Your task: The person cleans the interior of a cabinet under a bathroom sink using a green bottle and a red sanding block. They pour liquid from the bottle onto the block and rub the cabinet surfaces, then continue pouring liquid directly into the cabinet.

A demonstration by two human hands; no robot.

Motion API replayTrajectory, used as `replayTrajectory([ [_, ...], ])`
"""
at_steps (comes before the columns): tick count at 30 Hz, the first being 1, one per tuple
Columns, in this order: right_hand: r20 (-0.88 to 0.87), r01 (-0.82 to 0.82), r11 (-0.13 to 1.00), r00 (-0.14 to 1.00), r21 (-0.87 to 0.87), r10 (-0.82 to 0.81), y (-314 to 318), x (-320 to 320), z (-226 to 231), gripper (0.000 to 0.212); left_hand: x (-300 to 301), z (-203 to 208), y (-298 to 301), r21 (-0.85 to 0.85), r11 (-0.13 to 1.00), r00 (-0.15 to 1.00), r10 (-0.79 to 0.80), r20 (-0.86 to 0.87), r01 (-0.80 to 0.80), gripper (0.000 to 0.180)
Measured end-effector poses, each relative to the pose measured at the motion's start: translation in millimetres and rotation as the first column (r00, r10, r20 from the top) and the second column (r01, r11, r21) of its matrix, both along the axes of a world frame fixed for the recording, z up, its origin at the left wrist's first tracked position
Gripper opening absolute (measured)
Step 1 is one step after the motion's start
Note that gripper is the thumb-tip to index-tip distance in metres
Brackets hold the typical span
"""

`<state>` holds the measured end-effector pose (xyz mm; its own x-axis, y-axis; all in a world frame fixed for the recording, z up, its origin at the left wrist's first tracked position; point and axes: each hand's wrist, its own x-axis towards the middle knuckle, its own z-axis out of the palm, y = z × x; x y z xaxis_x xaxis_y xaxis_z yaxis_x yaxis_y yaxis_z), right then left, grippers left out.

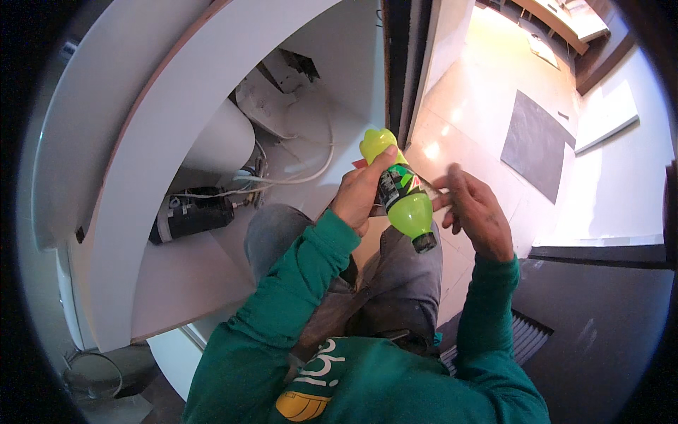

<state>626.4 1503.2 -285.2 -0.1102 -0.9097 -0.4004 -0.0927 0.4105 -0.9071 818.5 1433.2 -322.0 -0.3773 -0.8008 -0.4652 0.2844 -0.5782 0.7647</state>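
Note:
A bright green plastic soda bottle [409,214] with a dark label and black cap lies tilted in front of me, cap end nearest my body. My left hand [365,189] is closed round its left side, thumb on top near the base. A small red piece [360,163] sticks out beside that hand; its kind is unclear. At the bottle's right side is my right hand [474,210], fingers loosely bent and apart, their tips close to the label. Whether they touch it cannot be made out.
On my left is a curved white cabinet [187,88] with an open inside. It holds a black cylinder [194,215], a white rounded basin underside [222,141] and a white hose [307,177]. A dark mat [537,145] lies on the tiled floor [459,134]; a dark panel [600,318] stands right.

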Motion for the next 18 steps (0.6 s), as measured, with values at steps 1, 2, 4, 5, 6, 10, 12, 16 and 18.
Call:
replayTrajectory([
  [1, -0.113, -0.106, 0.994, 0.988, -0.035, 0.101, -5.5, 1.7, 3.0, 0.066, -0.4, 0.7, 4.0, -0.01, 1.0, 1.0, -0.016, 0.01, 0.016, 0.043],
  [2, -0.236, -0.214, 0.975, 0.952, -0.061, 0.194, -13.0, 5.8, 5.3, 0.067, 0.2, -0.4, 5.7, -0.038, 0.999, 0.999, -0.03, 0.02, 0.031, 0.044],
  [4, -0.377, -0.342, 0.932, 0.884, -0.121, 0.276, -20.6, 14.8, 6.7, 0.073, 2.6, -3.4, 10.0, -0.092, 0.994, 0.998, -0.048, 0.039, 0.051, 0.047],
  [5, -0.359, -0.39, 0.915, 0.872, -0.103, 0.332, -24.3, 17.6, 11.7, 0.074, 5.6, -0.9, 10.8, -0.123, 0.991, 0.997, -0.043, 0.057, 0.049, 0.049],
  [6, -0.341, -0.442, 0.893, 0.855, -0.086, 0.39, -26.9, 20.0, 19.0, 0.074, 8.2, 1.3, 12.2, -0.153, 0.987, 0.997, -0.033, 0.076, 0.044, 0.051],
  [10, -0.082, -0.389, 0.921, 0.918, -0.001, 0.388, -35.3, 21.8, 14.4, 0.058, 16.8, 27.3, 21.5, -0.202, 0.979, 0.986, 0.01, 0.164, 0.023, 0.057],
  [12, 0.196, -0.208, 0.977, 0.957, -0.046, 0.213, -29.4, 14.8, 12.5, 0.047, 18.1, 43.9, 28.7, -0.213, 0.976, 0.966, 0.097, 0.24, -0.045, 0.054],
  [16, 0.757, 0.106, 0.989, 0.654, -0.102, 0.008, -16.6, -18.8, -3.4, 0.051, 55.2, 70.7, 61.8, -0.399, 0.892, 0.912, 0.327, 0.247, -0.212, 0.048],
  [18, 0.736, 0.232, 0.967, 0.672, -0.107, -0.08, -14.6, -28.5, -18.8, 0.042, 86.2, 110.7, 97.1, -0.491, 0.84, 0.858, 0.414, 0.305, -0.231, 0.049],
])
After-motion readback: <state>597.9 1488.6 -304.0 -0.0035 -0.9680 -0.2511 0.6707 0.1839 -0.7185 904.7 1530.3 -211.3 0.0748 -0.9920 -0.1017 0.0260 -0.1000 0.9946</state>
